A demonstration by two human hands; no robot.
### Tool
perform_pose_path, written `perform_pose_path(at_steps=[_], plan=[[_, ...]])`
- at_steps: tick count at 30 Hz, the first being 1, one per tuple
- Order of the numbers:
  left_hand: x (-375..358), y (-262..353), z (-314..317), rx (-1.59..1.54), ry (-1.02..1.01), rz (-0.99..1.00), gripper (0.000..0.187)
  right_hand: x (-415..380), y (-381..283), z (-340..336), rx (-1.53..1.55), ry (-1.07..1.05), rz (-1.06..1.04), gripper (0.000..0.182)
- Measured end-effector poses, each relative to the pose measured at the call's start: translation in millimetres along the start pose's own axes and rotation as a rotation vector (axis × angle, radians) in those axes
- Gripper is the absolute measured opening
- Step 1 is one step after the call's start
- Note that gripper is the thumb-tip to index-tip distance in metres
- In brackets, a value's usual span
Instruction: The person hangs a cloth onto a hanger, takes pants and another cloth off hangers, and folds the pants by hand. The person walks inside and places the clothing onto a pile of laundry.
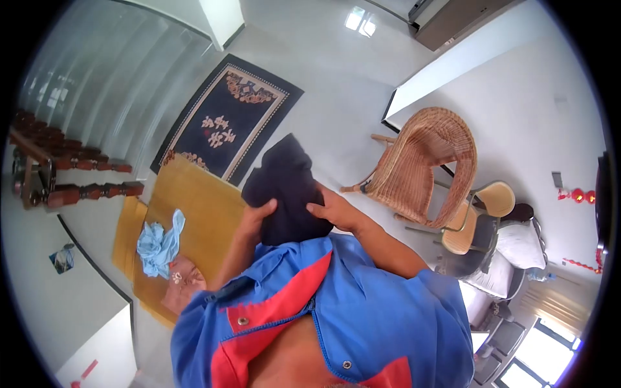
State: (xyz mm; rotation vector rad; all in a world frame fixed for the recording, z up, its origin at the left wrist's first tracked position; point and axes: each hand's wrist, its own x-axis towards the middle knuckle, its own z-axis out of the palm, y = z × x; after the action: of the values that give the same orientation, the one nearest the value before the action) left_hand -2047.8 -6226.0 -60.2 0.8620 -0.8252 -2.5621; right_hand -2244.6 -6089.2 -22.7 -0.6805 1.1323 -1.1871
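A dark navy cloth garment [288,184], folded into a bundle, is held up close in front of my body. My left hand [259,216] grips its left side, with the thumb on top and the other fingers hidden beneath. On the opposite side my right hand [333,208] holds it the same way, thumb lying on the fabric. Which kind of garment it is I cannot make out. To the left, on a yellow wooden table [187,197], lie a crumpled light blue cloth [158,246] and a dusty pink cloth [184,284] with a pale pattern.
Beyond the table a dark patterned rug [223,126] covers part of the shiny floor. A wicker armchair [420,168] stands to the right, with smaller chairs [469,223] and white cushions [517,246] behind it. At far left rises a dark wooden stair railing [77,168].
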Motion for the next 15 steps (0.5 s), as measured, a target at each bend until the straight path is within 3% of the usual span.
perform_pose_path(at_steps=[2, 3, 7, 11, 15], plan=[[55.3, 36.7, 21.3, -0.041, -0.083, -0.002, 0.061, 27.5, -40.5, -30.3, -0.157, 0.119, -0.069, 0.08], [78.1, 57.6, 34.2, 0.007, -0.13, -0.046, 0.06, 36.2, -60.9, -42.8, -0.045, 0.13, 0.001, 0.084], [166.2, 112.0, 74.5, 0.108, -0.281, -0.137, 0.06, 72.3, -82.9, -101.7, 0.148, 0.186, -0.085, 0.099], [254.0, 138.6, 97.8, 0.178, -0.213, -0.178, 0.055, 116.8, -102.2, -166.7, 0.232, 0.257, -0.05, 0.108], [346.0, 155.8, 129.5, 0.207, -0.208, -0.149, 0.055, 168.8, -132.8, -249.4, 0.288, 0.221, -0.079, 0.102]])
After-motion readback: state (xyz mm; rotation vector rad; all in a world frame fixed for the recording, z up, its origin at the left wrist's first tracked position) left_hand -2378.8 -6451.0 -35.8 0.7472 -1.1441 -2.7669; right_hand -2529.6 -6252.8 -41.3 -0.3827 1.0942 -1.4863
